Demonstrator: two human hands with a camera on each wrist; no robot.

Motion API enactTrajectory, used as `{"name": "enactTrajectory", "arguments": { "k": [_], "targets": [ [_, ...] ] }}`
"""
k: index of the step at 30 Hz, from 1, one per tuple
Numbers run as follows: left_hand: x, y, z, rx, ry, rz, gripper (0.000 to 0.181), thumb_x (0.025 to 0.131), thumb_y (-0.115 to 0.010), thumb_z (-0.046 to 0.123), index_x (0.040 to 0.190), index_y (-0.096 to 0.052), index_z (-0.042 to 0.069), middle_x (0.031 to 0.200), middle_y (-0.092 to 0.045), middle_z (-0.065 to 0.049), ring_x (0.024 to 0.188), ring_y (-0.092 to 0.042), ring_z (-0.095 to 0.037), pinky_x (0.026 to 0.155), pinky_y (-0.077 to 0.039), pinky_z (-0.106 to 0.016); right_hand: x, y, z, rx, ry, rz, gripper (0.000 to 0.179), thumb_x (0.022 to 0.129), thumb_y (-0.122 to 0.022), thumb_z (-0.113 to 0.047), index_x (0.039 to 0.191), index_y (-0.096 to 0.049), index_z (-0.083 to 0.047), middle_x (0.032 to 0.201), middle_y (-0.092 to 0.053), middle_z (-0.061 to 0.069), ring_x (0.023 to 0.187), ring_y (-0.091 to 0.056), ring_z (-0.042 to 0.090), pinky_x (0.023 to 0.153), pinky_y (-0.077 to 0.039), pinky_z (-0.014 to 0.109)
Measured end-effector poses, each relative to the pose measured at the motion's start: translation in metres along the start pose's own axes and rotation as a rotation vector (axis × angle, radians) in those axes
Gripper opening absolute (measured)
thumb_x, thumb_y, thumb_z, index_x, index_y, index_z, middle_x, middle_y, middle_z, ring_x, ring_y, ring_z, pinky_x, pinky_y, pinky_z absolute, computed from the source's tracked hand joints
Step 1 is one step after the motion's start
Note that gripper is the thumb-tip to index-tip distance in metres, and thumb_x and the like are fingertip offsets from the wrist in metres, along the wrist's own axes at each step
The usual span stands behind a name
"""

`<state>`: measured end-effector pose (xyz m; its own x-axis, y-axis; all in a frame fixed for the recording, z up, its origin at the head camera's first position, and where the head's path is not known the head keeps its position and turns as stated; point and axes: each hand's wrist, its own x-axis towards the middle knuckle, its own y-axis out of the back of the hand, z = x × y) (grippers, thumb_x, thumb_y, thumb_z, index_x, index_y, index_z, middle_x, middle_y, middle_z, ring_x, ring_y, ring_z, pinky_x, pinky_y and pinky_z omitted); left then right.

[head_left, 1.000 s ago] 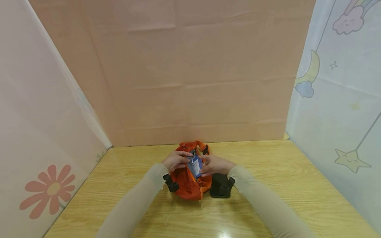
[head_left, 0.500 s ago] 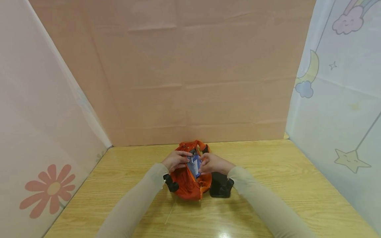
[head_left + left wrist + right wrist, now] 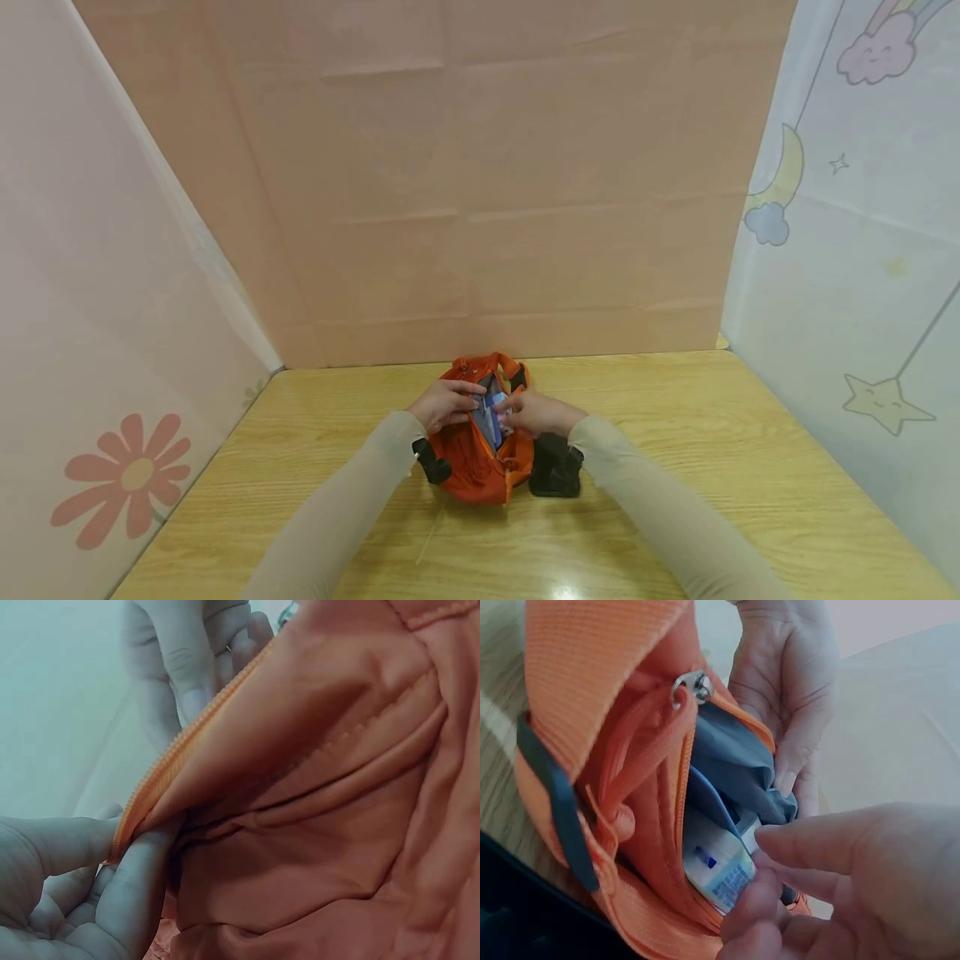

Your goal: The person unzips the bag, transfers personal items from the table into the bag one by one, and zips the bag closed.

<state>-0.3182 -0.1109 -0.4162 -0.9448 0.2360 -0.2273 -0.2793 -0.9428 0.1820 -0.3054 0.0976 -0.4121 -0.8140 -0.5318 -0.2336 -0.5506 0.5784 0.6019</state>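
An orange-red waist bag (image 3: 480, 483) lies on the table with its zipped pocket gaping. At the far-left side of the opening, my left hand (image 3: 447, 406) pinches the zip edge (image 3: 157, 784) between thumb and fingers, holding it back from the grey lining (image 3: 731, 754). My right hand (image 3: 542, 412) reaches in from the other side, its thumb and fingers gripping the edge of a blue-and-white packet (image 3: 718, 862). Most of that packet sits within the pocket, beside a blue flap (image 3: 711, 796). The lower part of it is hidden by the bag.
A flat black item (image 3: 553, 483) lies close to the right of the bag. The bag's webbing strap and dark buckle (image 3: 559, 802) hang on its right side. Behind the wooden table (image 3: 337, 500) stands a peach cloth backdrop (image 3: 480, 208), with printed cloths at both sides.
The right hand has shifted slightly inward over the opening, and the packet has turned and sunk lower in the pocket. The left hand stays on the zip edge.
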Motion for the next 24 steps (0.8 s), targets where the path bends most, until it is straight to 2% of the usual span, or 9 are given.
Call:
{"name": "enactTrajectory", "arguments": {
  "k": [2,4,9,13,18,24],
  "targets": [
    [0.000,-0.001,0.001,0.004,0.003,0.003,0.032,0.093,-0.059,-0.001,0.125,-0.065,0.002,0.109,-0.066,-0.011,0.078,-0.064,-0.011,0.070,-0.055,-0.026,-0.001,0.000,0.000,-0.040,0.000,-0.017,0.039,0.100,-0.050,-0.015,0.139,-0.055,-0.012,0.050,-0.037,-0.004,0.041,-0.029,0.008,0.046,-0.033,0.023],
    [0.000,-0.002,0.001,0.005,0.004,0.006,0.032,0.093,-0.059,-0.001,0.124,-0.065,0.002,0.109,-0.066,-0.011,0.079,-0.064,-0.011,0.070,-0.056,-0.026,-0.003,0.001,0.001,-0.064,0.002,-0.033,0.041,0.101,-0.049,-0.015,0.141,-0.052,-0.014,0.051,-0.036,-0.005,0.042,-0.027,0.008,0.046,-0.031,0.022],
    [0.000,-0.003,0.001,-0.005,0.007,0.007,0.032,0.092,-0.058,-0.003,0.124,-0.065,0.001,0.111,-0.067,-0.013,0.080,-0.066,-0.012,0.074,-0.057,-0.030,-0.004,0.003,0.012,0.005,0.035,-0.047,0.047,0.101,-0.049,-0.016,0.148,-0.042,-0.017,0.069,-0.055,0.001,0.055,-0.043,0.013,0.053,-0.036,0.028],
    [0.000,-0.003,0.000,0.006,0.002,0.001,0.033,0.093,-0.058,-0.003,0.125,-0.064,0.001,0.116,-0.065,-0.014,0.082,-0.067,-0.013,0.075,-0.057,-0.031,-0.009,0.012,0.023,0.123,0.088,0.003,0.050,0.100,-0.048,-0.013,0.149,-0.039,-0.011,0.089,-0.063,0.012,0.069,-0.055,0.023,0.062,-0.047,0.035],
    [0.001,-0.003,-0.001,-0.005,0.005,-0.001,0.033,0.093,-0.058,-0.002,0.125,-0.064,0.002,0.118,-0.064,-0.014,0.083,-0.067,-0.013,0.076,-0.057,-0.031,-0.020,0.031,0.033,0.193,0.111,0.090,0.048,0.101,-0.049,-0.016,0.146,-0.041,-0.007,0.110,-0.060,0.024,0.087,-0.061,0.033,0.075,-0.052,0.044],
    [0.001,-0.002,-0.001,-0.016,0.005,0.003,0.032,0.092,-0.058,-0.004,0.123,-0.065,0.002,0.113,-0.065,-0.013,0.083,-0.065,-0.013,0.074,-0.057,-0.030,-0.034,0.049,0.046,0.239,0.123,0.136,0.045,0.101,-0.049,-0.018,0.143,-0.042,-0.004,0.114,-0.055,0.029,0.093,-0.059,0.037,0.074,-0.051,0.040]
  ]
}}
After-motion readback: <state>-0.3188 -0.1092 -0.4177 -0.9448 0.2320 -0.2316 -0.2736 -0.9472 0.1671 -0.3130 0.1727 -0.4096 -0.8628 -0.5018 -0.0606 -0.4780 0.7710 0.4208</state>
